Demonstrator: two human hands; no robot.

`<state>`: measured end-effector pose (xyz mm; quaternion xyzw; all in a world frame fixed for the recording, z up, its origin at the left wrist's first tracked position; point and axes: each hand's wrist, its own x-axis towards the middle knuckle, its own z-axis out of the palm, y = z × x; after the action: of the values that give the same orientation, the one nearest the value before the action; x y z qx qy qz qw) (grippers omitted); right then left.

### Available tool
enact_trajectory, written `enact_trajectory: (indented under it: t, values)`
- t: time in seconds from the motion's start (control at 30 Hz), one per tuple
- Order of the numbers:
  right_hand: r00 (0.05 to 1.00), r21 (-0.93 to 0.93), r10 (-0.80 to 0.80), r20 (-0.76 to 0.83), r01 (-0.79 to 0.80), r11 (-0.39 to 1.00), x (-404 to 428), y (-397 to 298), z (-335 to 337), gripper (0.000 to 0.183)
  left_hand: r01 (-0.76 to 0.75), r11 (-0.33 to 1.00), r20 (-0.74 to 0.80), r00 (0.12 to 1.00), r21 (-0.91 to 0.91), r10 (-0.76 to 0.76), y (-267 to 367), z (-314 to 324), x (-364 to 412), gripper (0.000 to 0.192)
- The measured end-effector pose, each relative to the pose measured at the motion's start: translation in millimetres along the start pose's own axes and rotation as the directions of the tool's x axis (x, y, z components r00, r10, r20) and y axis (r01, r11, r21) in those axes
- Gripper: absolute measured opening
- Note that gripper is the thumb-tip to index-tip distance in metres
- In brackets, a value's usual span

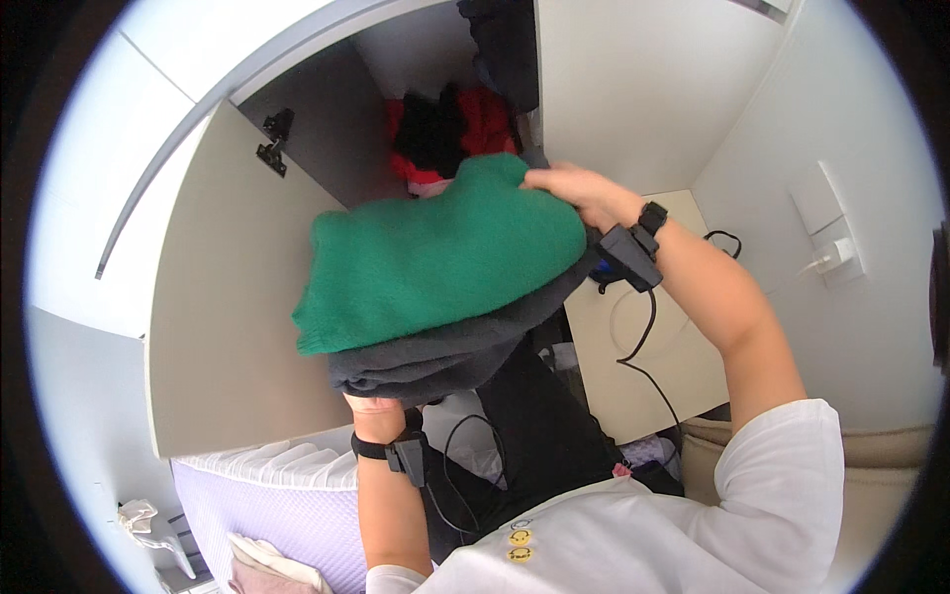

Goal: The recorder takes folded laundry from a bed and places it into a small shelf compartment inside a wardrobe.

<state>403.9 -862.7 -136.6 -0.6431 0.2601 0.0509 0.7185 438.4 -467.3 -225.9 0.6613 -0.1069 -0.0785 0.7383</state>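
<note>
A folded green knit garment [445, 252] lies on top of a folded dark grey garment [445, 356], both held up in front of the open wardrobe. My left hand [375, 405] supports the stack from below at its near left corner, its fingers hidden under the grey cloth. At the far right end, my right hand [582, 194] grips the stack, with the thumb side against the green garment. Beyond the stack, red clothing [486, 122] and a black garment [429, 134] lie inside the wardrobe compartment.
An open wardrobe door [245, 297] with black hinges stands at left. On the right is a cream tabletop [646, 356] with cables, beside a wall with a plugged-in charger [837, 255]. A lilac quilted bed cover [289, 520] and folded cloth [271, 568] are at lower left.
</note>
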Motion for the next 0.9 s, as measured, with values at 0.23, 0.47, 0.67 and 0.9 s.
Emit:
enact_trajectory:
  t: [0.23,0.47,0.67,0.9]
  values:
    - [0.951,-0.249,-0.303,0.056,0.307,0.919,-98,-105,2,0.034,-0.277,0.665,0.121,0.955,0.694,0.272,37,-12,-88,0.044]
    - [0.931,-0.421,-0.193,0.311,0.317,0.85,-126,-46,71,0.044,0.282,0.707,0.349,0.936,-0.649,-0.053,81,-67,-201,0.065]
    - [0.832,-0.472,0.176,0.526,0.114,0.874,-125,164,130,0.077,0.442,0.872,-0.046,0.887,-0.209,-0.46,54,-147,-283,0.059]
    - [0.678,-0.288,0.393,0.622,-0.268,0.919,-96,207,105,0.097,0.574,0.738,0.108,0.809,-0.354,-0.578,63,-131,-291,0.066]
